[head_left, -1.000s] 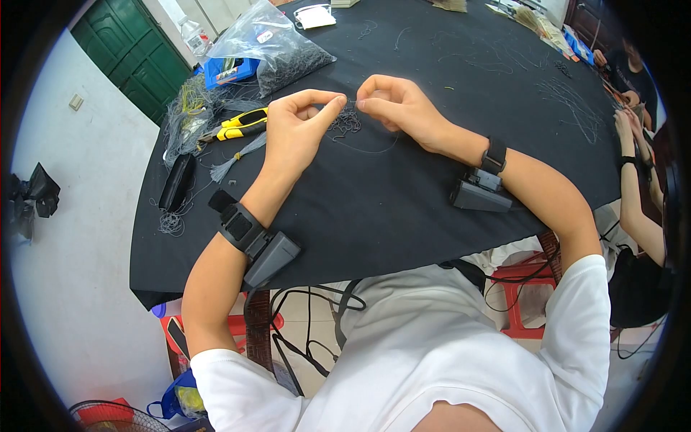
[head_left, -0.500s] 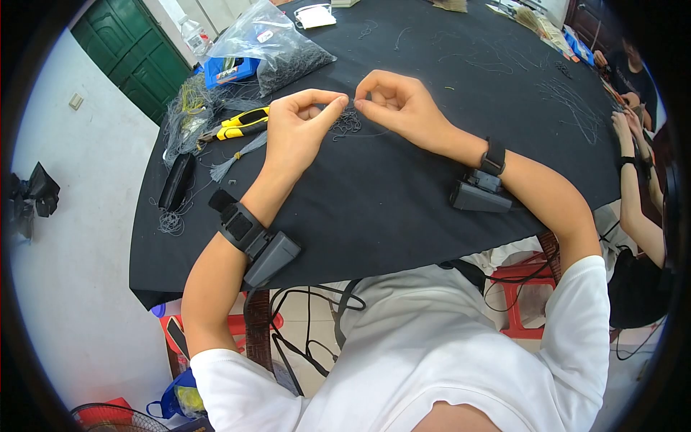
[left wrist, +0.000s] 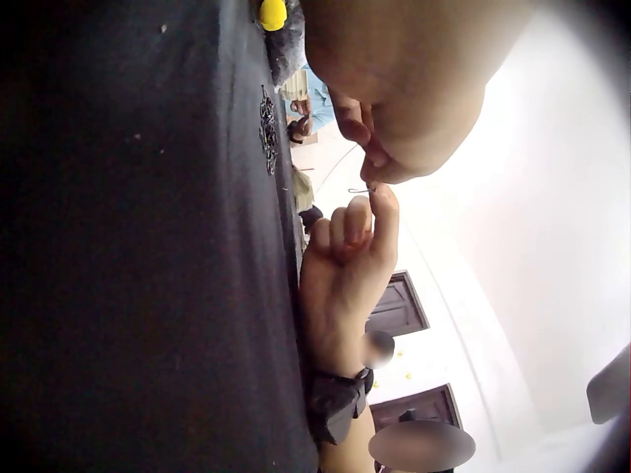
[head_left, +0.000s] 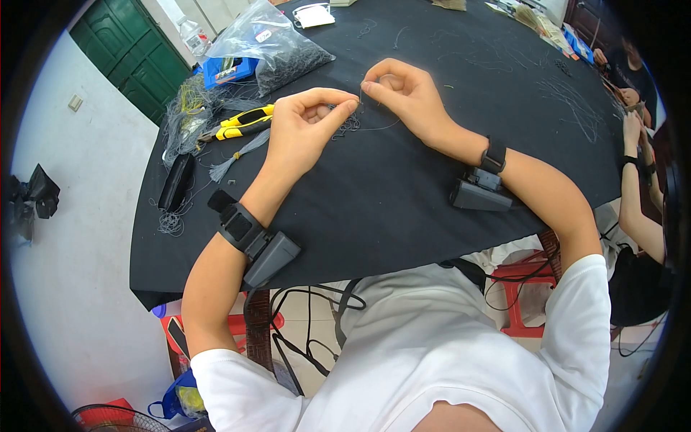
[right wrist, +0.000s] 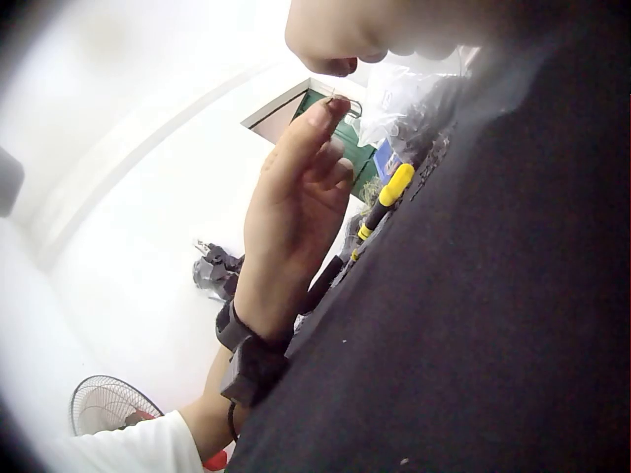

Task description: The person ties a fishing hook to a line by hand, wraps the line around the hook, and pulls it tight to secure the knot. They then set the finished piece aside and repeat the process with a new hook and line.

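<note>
My left hand point(head_left: 299, 133) pinches a tiny fish hook point(right wrist: 351, 106) between thumb and forefinger; its bent end sticks out past the fingertips. Just up and to the right, my right hand point(head_left: 410, 101) pinches a thin thread of fishing line between thumb and forefinger, its other fingers loosely bent. A short stretch of line point(head_left: 361, 92) shows between the two sets of fingertips. Both hands are raised over the black cloth. Behind the left fingertips lies a small pile of dark hooks point(head_left: 350, 123), with a strand of line curving to its right.
On the left lie yellow-black pliers point(head_left: 243, 124), a tied bundle of line point(head_left: 237, 158), a black case point(head_left: 177, 183) and tangled line point(head_left: 188, 108). Farther back stand a plastic bag of dark hooks point(head_left: 295, 61) and a blue box point(head_left: 229, 70). Another person's hands point(head_left: 632, 126) work at the right.
My right hand has moved up and slightly away from the left, widening the gap between fingertips. The left hand has shifted a little to the right, still pinching.
</note>
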